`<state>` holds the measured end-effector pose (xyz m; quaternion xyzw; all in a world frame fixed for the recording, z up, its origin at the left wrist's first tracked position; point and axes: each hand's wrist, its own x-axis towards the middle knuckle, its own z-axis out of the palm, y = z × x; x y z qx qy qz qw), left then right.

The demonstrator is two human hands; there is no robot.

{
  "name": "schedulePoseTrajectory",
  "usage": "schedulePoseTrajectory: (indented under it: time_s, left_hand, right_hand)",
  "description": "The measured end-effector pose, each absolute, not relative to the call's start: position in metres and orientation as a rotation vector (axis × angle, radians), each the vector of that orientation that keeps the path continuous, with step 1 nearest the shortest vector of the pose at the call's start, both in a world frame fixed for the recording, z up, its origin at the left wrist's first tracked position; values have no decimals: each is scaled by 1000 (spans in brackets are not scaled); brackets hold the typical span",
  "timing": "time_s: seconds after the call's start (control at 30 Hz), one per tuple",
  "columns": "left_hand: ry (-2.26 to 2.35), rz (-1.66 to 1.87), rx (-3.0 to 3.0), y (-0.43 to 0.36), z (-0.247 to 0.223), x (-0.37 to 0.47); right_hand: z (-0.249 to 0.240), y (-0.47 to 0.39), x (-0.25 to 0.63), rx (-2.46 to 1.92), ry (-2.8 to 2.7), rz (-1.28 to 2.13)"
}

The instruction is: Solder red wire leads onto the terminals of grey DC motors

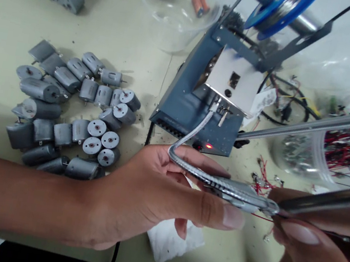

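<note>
My left hand [157,191] reaches in from the left with its fingers wrapped round a small grey motor [238,194], partly hidden by the thumb. A braided metal tube [196,128] runs from the blue-grey solder feeder [186,83] over this hand to the motor's right end. At the right, my right hand [317,246] is closed, thumb and fingers pressed round a dark tool, blurred and partly hidden, whose tip is close to the tube's end. A thin red wire [263,217] shows beside the motor.
Many grey motors [63,129] lie on the table [111,34] at the left. A clear bowl [174,22] with orange cylinders stands at the back. Metal rods [318,127] cross the right side, near a jar [310,150] of red wires. White tissue [172,241] lies in front.
</note>
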<state>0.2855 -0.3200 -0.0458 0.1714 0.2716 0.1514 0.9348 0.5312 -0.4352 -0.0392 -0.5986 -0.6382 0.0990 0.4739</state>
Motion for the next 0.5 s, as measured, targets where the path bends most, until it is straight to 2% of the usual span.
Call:
schedulePoseTrajectory:
  time_s: [0.5]
  left_hand:
    - [572,273,389,-323,-49,285]
  right_hand:
    - [-38,-435,534,-1422,-1646,253]
